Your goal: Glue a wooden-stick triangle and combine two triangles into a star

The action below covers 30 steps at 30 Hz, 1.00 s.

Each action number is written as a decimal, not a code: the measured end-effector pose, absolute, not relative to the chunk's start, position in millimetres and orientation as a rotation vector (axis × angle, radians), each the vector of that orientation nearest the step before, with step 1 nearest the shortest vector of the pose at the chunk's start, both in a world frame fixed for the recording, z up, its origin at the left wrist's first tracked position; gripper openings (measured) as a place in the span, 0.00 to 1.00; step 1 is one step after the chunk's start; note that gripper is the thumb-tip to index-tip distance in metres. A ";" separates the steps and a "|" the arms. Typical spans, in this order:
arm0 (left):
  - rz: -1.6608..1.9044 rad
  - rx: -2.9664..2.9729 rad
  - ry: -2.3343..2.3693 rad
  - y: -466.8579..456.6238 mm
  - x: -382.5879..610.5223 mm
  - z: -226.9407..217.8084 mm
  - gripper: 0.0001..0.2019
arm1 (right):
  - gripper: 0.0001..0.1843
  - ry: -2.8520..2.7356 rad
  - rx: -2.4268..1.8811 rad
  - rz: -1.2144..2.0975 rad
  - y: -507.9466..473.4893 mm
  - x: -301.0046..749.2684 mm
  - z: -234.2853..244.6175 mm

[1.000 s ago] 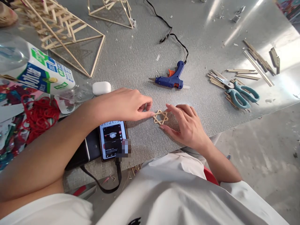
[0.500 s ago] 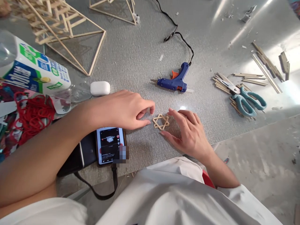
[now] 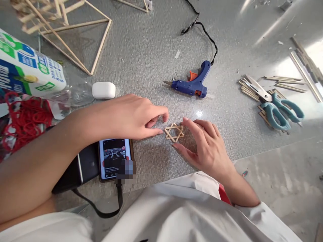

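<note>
A small six-pointed star of wooden sticks (image 3: 174, 137) lies flat on the grey table between my hands. My left hand (image 3: 136, 116) is at its left, index finger bent and thumb stretched out, with a gap between them; the thumb tip comes close to the star's left points. On the other side, my right hand (image 3: 205, 143) rests with thumb and index finger spread around the star's right part. Whether either hand touches the star, I cannot tell. Beyond them lies a blue glue gun (image 3: 189, 85) with an orange trigger, its nozzle pointing left.
Teal-handled scissors (image 3: 275, 102) lie on cut sticks at the right. A lit phone (image 3: 116, 158) with a cable sits below my left forearm. At left are a white earbud case (image 3: 104, 90), a labelled bottle (image 3: 32, 64), red cord (image 3: 27, 117) and a stick frame (image 3: 101, 47).
The view has shifted slightly, so the table's things sit a little differently in it. The phone's screen shows another picture. Both hands keep nearly the same pose around the star.
</note>
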<state>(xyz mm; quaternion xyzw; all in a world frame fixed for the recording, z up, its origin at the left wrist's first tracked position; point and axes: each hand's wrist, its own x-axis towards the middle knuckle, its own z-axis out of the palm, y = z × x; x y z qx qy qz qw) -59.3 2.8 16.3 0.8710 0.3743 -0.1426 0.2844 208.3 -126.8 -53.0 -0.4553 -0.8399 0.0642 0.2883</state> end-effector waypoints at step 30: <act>-0.496 2.372 1.029 -0.4 -49.6 26.3 0.13 | 0.43 -2.263 -1.194 0.164 -125.0 209.4 -53.5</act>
